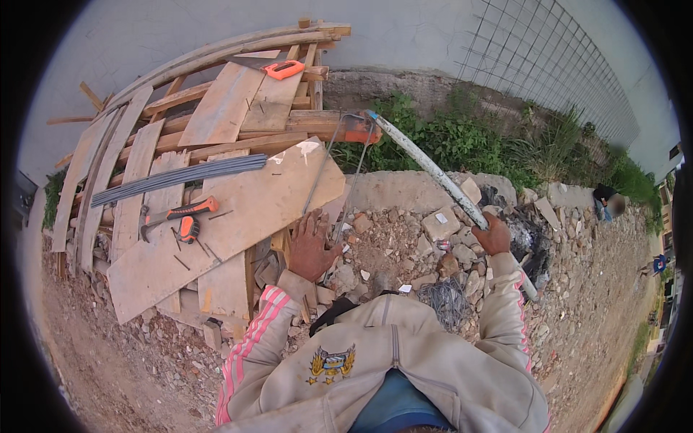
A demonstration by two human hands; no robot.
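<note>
My right hand (493,234) is wrapped around a long, pale, worn pipe (433,169) slanting from upper left to lower right. The pipe's blue-tipped far end meets a thin bent steel rod (352,189) beside an orange-ended wooden beam (361,131). Fingers apart, my left hand (312,249) lies flat at the edge of a wide plywood board (238,231), with one leg of the rod at its fingertips and the other by its thumb. On the board lie a hammer (180,213) with an orange and black handle, an orange tape measure (189,229) and several nails.
A bundle of grey steel bars (180,179) rests across the planks. Farther back lies an orange-handled saw (283,69). Rubble (390,245) and a coil of wire (445,303) cover the ground before me. Wire mesh (548,65) leans on the wall. Another person (605,198) is at the far right.
</note>
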